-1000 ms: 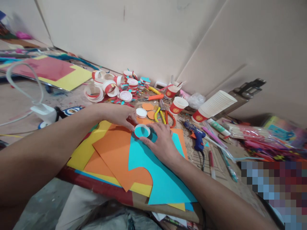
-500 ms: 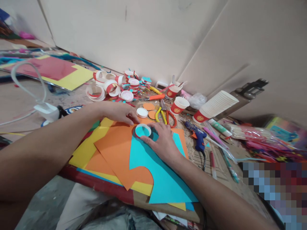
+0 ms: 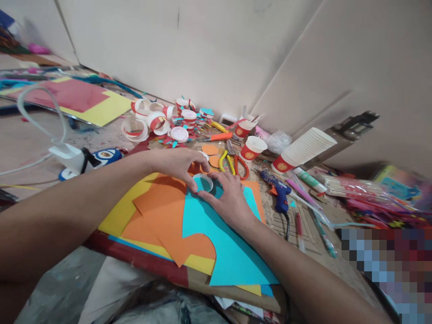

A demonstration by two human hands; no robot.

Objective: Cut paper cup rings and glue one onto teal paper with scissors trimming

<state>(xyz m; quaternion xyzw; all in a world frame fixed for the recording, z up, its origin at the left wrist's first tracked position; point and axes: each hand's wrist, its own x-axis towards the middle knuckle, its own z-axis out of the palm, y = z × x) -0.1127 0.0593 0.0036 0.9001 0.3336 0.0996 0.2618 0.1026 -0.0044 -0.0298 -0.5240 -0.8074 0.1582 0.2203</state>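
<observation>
A white ring cut from a paper cup lies on the turquoise paper, and the paper shows through its opening. My left hand has its thumb on the ring's left edge and its fingers curled over the far side. From the right, my right hand grips the ring between thumb and fingers, the palm side low over the paper. Beneath the turquoise sheet are orange paper and yellow paper. Behind my left fingers, a white round piece is mostly hidden beside orange paper discs.
Yellow-handled and red-handled tools stand beyond my right hand, with a blue glue gun to its right. Behind are cut cup rings, a paper cup and a stack of cups. A white charger lies left.
My left hand has moved right and toward me, from beside the white round piece onto the ring, and now covers most of that piece. My right hand has stayed on the ring.
</observation>
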